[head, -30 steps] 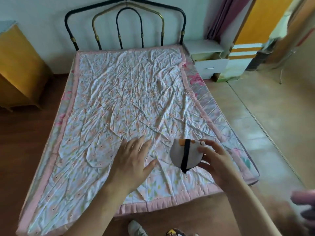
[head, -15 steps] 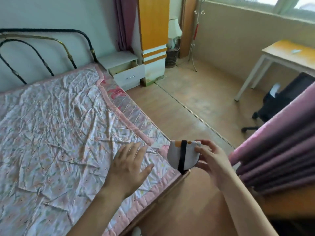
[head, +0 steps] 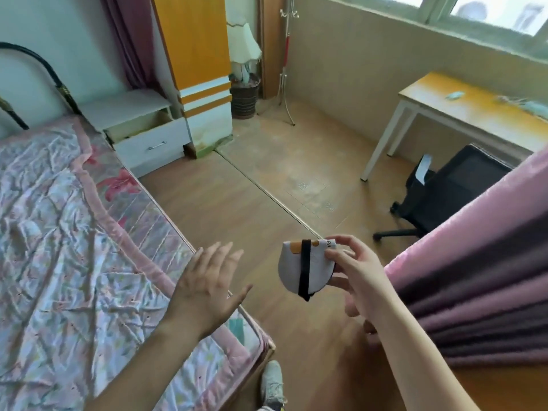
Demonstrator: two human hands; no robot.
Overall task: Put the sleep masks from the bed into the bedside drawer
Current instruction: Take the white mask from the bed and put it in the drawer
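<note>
My right hand [head: 357, 272] pinches a folded white sleep mask [head: 292, 269] with a black strap and an orange patch, held in the air over the wooden floor beside the bed. Fingers spread and holding nothing, my left hand [head: 207, 287] hovers over the bed's near right corner. The bed [head: 59, 247] with its crumpled floral sheet fills the left side; I see no other mask on it. The white bedside cabinet [head: 124, 109] stands at the bed's far right corner, and its drawer [head: 148, 137] is pulled partly open.
A strip of wooden floor runs between the bed and a purple curtain [head: 480, 277] at my right. An orange and white wardrobe [head: 201, 69] stands right of the cabinet. Farther right are a desk [head: 462, 111] and a black office chair [head: 450, 188].
My view has swung right, from the bed toward the floor and cabinet. My left hand has lifted off the sheet to the bed's edge. The mask stays in my right hand.
</note>
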